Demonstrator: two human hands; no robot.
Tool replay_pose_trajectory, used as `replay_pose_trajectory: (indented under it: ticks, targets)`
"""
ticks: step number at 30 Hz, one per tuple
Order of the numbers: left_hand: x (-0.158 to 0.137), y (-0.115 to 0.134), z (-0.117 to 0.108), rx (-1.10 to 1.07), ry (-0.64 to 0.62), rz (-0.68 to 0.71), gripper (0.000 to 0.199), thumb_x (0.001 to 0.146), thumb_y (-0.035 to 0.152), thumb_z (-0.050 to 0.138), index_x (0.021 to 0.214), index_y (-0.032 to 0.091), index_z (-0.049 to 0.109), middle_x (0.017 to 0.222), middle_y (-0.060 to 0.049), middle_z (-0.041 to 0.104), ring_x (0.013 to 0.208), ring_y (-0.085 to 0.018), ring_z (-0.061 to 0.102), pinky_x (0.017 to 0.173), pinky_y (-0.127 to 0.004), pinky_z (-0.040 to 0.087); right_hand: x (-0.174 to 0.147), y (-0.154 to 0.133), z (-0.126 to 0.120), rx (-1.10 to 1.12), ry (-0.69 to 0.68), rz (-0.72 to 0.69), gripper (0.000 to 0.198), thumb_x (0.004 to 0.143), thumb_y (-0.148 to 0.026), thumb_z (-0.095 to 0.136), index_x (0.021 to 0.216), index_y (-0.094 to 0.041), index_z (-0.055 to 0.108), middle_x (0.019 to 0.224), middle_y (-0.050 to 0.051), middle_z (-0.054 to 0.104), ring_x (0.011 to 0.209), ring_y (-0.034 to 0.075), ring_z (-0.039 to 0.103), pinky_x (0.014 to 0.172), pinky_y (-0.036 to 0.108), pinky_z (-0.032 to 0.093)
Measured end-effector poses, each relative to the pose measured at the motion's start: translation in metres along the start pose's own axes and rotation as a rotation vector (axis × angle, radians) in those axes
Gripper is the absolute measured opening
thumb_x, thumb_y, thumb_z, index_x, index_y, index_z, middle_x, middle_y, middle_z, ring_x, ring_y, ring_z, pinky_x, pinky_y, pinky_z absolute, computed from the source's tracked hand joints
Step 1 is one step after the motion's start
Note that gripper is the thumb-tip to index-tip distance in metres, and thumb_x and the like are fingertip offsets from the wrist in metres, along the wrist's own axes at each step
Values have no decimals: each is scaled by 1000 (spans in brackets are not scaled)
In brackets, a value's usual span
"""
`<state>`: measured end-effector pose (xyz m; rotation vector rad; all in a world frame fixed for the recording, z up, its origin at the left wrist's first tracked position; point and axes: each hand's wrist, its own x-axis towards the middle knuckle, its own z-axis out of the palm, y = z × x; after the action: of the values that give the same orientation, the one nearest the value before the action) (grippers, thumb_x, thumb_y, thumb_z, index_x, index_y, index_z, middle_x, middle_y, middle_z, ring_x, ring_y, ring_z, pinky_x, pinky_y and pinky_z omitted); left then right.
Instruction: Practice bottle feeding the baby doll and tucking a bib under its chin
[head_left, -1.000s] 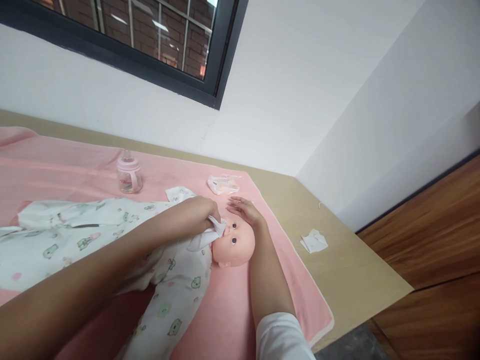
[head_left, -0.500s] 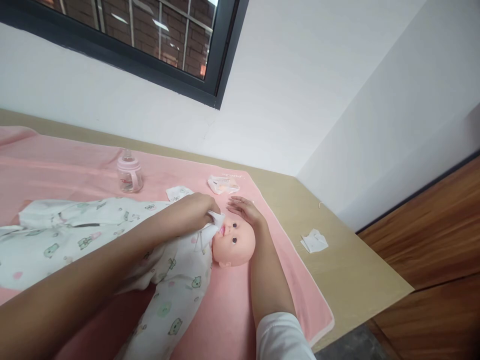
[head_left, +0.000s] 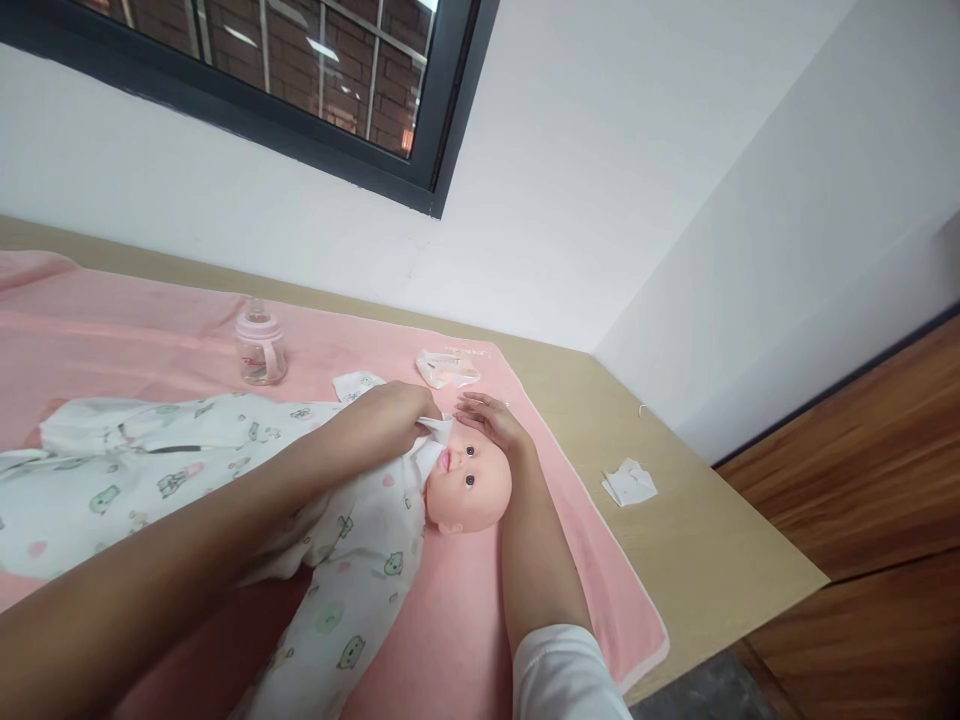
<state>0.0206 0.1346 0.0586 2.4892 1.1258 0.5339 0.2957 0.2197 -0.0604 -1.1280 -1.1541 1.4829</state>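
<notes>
A bald baby doll [head_left: 480,485] lies on its back on a pink blanket [head_left: 457,620], dressed in a white outfit [head_left: 262,430] with small animal prints. My left hand [head_left: 397,415] reaches across its chest, fingers closed on a white cloth [head_left: 431,445] at the doll's chin and mouth. Whether this cloth is loose or part of the collar, I cannot tell. My right hand [head_left: 495,420] rests beside the far side of the doll's head, fingers stretched out and holding nothing; its forearm curves around the crown.
A baby bottle [head_left: 261,350] with a pink lid stands on the blanket behind the doll. Close to my right hand lies a clear plastic packet [head_left: 448,368]. A crumpled white tissue [head_left: 630,482] is on the wooden tabletop [head_left: 675,540]. Behind is a wall with a dark-framed window [head_left: 435,190].
My left hand has shifted very slightly, and the white cloth's edge now lies a little differently at the doll's chin. My right hand and the doll stay in place.
</notes>
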Motion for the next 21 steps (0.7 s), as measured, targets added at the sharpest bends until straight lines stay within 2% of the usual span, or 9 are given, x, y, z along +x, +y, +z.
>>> replay_pose_trajectory:
  ticks: [10, 21]
  targets:
    - [0, 2, 1, 20, 9, -2, 11, 70, 14, 53, 70, 19, 64, 86, -7, 68, 83, -21, 63, 65, -27, 34, 0, -1, 1, -10, 9, 6, 24, 88, -17, 66, 112, -18, 65, 103, 7, 77, 98, 18, 74, 113, 39, 51]
    - [1, -1, 1, 30, 37, -17, 14, 69, 15, 53, 72, 19, 66, 89, -8, 68, 87, -23, 64, 65, -28, 33, -3, -3, 4, -1, 23, 9, 21, 89, -17, 66, 110, -18, 67, 102, 7, 76, 96, 17, 74, 112, 38, 52]
